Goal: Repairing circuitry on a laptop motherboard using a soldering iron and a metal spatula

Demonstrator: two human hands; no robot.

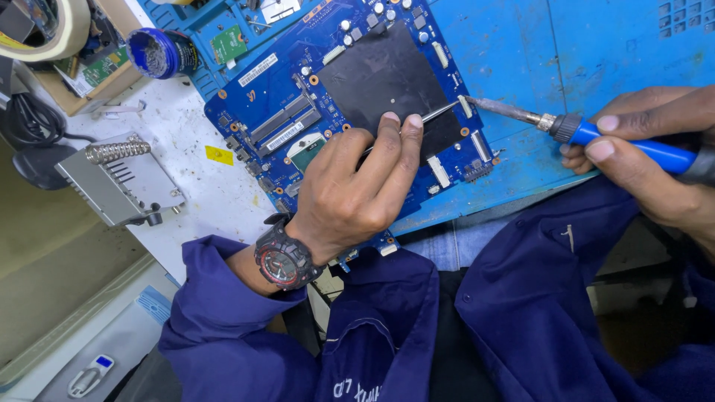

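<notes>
A blue circuit board (298, 82) with a black square sheet (380, 74) on it lies on the blue mat. My left hand (357, 182), with a black and red watch at the wrist, rests on the board and pinches thin metal tweezers (436, 113) whose tips reach the board's right edge. My right hand (644, 156) grips the blue handle of a soldering iron (566, 128). The iron's metal tip (477, 102) touches the board right beside the tweezer tips.
A grey metal soldering-iron stand (119, 179) with a coil sits on the white bench at left. A blue round tin (160, 52), a roll of tape (59, 30) and a cardboard box stand at top left. A second small green board (227, 43) lies above.
</notes>
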